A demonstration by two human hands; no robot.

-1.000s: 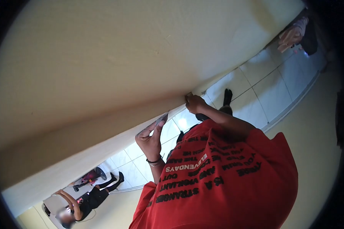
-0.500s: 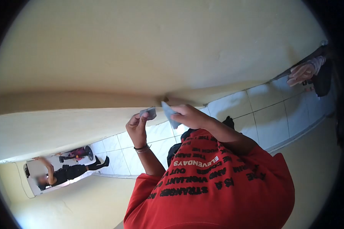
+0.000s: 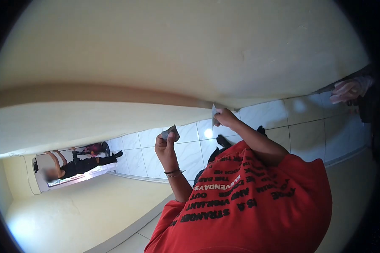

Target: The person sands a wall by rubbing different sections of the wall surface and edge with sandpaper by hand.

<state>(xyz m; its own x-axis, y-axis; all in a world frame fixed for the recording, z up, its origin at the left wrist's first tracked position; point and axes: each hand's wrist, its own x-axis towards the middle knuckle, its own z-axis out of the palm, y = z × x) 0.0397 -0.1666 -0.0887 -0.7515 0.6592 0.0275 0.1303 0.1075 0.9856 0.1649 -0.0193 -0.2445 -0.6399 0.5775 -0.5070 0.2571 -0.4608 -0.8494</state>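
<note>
My left hand (image 3: pixel 166 149), with bracelets at its wrist, pinches a small dark grey flat piece (image 3: pixel 175 133) between thumb and fingers. Further right, my right hand (image 3: pixel 227 118) grips a thin, lighter grey flat piece (image 3: pixel 214 113) seen nearly edge-on, with a pointed upper end. What either piece is made of does not show. The tip of the right piece appears close to the edge of the wall ledge (image 3: pixel 156 102); whether it touches I cannot tell. The two pieces are apart.
A large cream wall (image 3: pixel 190 50) fills the upper view. White floor tiles (image 3: pixel 266 120) lie below it. At left, a person in black (image 3: pixel 78 167) stands with raised arms near a doorway. Another person's hand (image 3: pixel 346 90) shows at the far right.
In the picture, my right hand has moved right and slightly up with its piece, and my left hand right and slightly down. The gap between them is wider. The view has shifted too.
</note>
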